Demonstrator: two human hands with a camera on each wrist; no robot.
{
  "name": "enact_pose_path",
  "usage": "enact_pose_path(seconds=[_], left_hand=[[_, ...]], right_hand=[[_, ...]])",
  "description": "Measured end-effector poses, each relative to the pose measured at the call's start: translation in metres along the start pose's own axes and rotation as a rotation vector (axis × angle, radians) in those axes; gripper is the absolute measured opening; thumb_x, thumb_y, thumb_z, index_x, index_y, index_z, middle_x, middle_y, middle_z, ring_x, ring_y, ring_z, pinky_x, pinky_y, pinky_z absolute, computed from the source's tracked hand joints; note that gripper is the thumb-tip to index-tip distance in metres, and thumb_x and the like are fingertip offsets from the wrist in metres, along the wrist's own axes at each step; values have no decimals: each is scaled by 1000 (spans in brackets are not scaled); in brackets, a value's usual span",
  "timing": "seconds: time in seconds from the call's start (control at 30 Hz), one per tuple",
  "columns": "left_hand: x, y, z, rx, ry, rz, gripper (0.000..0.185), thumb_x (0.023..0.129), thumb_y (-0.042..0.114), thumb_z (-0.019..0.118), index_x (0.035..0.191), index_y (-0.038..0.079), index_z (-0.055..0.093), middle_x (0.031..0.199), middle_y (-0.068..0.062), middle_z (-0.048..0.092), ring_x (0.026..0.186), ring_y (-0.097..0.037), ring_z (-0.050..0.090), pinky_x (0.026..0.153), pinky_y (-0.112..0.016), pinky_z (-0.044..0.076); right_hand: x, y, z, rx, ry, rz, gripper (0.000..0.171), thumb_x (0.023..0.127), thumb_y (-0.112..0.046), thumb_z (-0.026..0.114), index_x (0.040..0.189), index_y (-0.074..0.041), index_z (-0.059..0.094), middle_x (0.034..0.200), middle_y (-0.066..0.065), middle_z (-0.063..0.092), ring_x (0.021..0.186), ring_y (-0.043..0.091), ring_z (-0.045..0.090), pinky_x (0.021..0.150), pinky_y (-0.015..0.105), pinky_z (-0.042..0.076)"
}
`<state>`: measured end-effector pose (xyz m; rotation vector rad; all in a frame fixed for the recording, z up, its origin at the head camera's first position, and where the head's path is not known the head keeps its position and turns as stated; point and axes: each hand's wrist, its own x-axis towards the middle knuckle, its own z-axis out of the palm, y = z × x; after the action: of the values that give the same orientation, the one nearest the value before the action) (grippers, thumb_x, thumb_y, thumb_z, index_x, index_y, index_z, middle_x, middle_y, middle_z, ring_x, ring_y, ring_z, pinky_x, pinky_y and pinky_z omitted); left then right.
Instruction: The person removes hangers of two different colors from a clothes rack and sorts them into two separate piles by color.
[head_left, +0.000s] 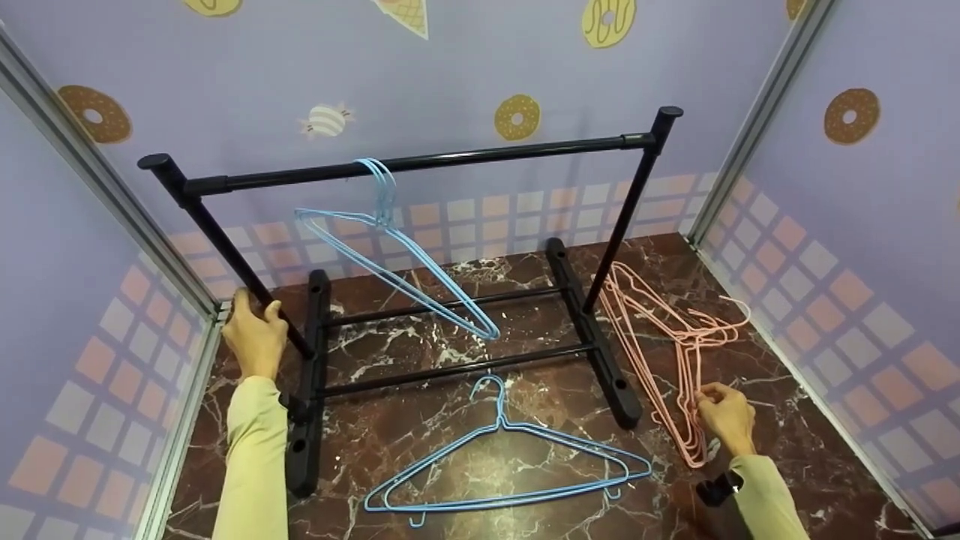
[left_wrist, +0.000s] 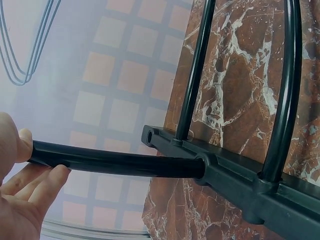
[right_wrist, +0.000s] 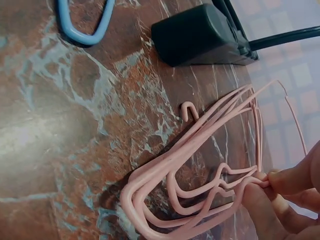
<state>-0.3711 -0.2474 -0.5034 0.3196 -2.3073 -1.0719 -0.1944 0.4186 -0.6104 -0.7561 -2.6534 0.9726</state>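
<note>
Left hand (head_left: 253, 335): arm stretched forward at far left, grip wrapped round the rack's (head_left: 420, 161) left upright low down; thumb and fingers (left_wrist: 47, 180) curl on the black tube just above the base foot. Right hand (head_left: 726, 417): arm extended at near right, wrist low over the counter (head_left: 525, 409), fingertips (right_wrist: 260, 202) pinching the wire of the pink hangers (head_left: 667, 352). That pile lies flat on the counter, right of the rack's right foot. Blue hangers (head_left: 390, 247) hang on the top bar; more blue ones (head_left: 510, 465) lie near centre.
</note>
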Motion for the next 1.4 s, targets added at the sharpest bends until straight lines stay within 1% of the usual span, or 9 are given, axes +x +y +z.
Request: enact_pose_path(seconds=[0.3, 0.47, 0.7, 0.83, 0.97, 1.07, 1.17, 1.3, 1.4], left_hand=[[0, 0, 2, -16, 5, -6, 35, 94, 12, 66, 124, -1, 55, 113, -36, 66, 107, -64, 55, 96, -65, 42], [0, -1, 1, -11, 6, -16, 36, 94, 13, 66, 125, 0, 54, 113, -35, 67, 106, -64, 55, 96, -65, 42], [0, -2, 0, -10, 4, -23, 36, 94, 14, 67, 125, 1, 55, 113, -35, 67, 105, -65, 54, 96, -66, 41], [-1, -2, 0, -11, 7, -24, 36, 94, 14, 67, 126, 1, 55, 114, -34, 67, 106, -65, 54, 97, -65, 41], [-1, -1, 1, -14, 10, -16, 36, 94, 13, 67, 126, 1, 55, 113, -35, 67, 106, -65, 55, 97, -66, 42], [0, -1, 2, -14, 8, -7, 35, 94, 13, 67, 126, 1, 56, 112, -35, 67, 105, -64, 56, 96, -66, 43], [0, 0, 4, -12, 8, -6, 34, 94, 13, 67, 124, 1, 56, 111, -34, 67, 105, -64, 56, 95, -66, 43], [0, -1, 3, -10, 13, -14, 34, 94, 13, 67, 123, 2, 56, 110, -35, 67, 105, -64, 57, 94, -66, 43], [0, -2, 2, -6, 14, -22, 35, 94, 13, 67, 125, 2, 55, 111, -35, 67, 106, -64, 56, 94, -66, 43]], right_hand=[[4, 7, 6, -21, 10, -16, 22, 91, -18, 65, 99, 2, 73, 80, 12, 73, 86, 42, 68, 78, 52, 46], [5, 9, 10, -27, 60, -54, 21, 89, -17, 69, 96, 2, 75, 78, 13, 73, 82, 41, 68, 74, 51, 47], [3, 7, 18, -18, 192, -147, 14, 85, -13, 75, 84, 0, 77, 74, 15, 74, 67, 35, 68, 65, 47, 49], [3, 8, 24, -8, 224, -151, 15, 84, -14, 79, 82, 0, 76, 74, 16, 74, 69, 38, 68, 64, 46, 48], [2, 1, 27, 8, 262, -191, 18, 83, -14, 79, 83, 3, 73, 75, 19, 73, 71, 41, 68, 68, 52, 48], [0, -18, 25, 41, 298, -285, 16, 84, -11, 77, 86, 5, 73, 75, 21, 72, 70, 41, 67, 70, 53, 47], [-3, -56, 23, 98, 281, -391, 11, 86, -7, 75, 90, 3, 75, 79, 18, 74, 70, 33, 66, 68, 41, 48], [-13, -124, 26, 203, 134, -494, 10, 88, -5, 73, 97, -2, 77, 90, 14, 77, 77, 25, 68, 73, 28, 50], [-18, -174, 32, 262, 1, -563, 14, 89, -6, 73, 102, -4, 76, 99, 12, 78, 86, 25, 71, 82, 31, 54]])
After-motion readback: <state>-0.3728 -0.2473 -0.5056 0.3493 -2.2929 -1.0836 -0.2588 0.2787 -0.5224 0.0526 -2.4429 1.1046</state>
